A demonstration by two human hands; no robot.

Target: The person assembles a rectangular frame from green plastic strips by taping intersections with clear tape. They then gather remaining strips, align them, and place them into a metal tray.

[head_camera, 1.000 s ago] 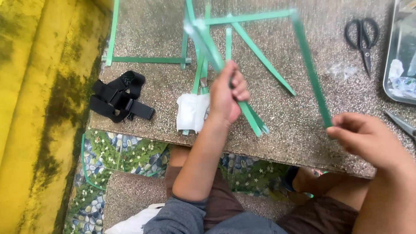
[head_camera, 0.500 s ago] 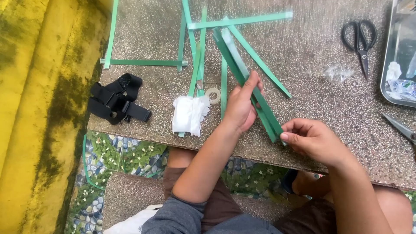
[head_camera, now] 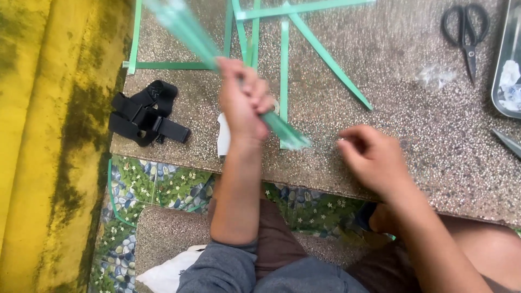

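**Strip bundle lifted off the table**

The left hand (head_camera: 244,100) is clenched around a bundle of green strips (head_camera: 187,27), now raised and blurred, slanting toward the upper left; half a second ago it lay pressed on the stone table (head_camera: 412,141). The right hand (head_camera: 372,157) has let go and hovers empty, fingers loosely curled, just beside the bundle's lower end. Loose green strips (head_camera: 325,54), black scissors (head_camera: 465,32) and a black strap (head_camera: 144,114) lie unmoved.

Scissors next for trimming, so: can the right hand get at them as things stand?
Probably yes: the right hand is empty, and bare speckled tabletop lies between it and the black scissors.
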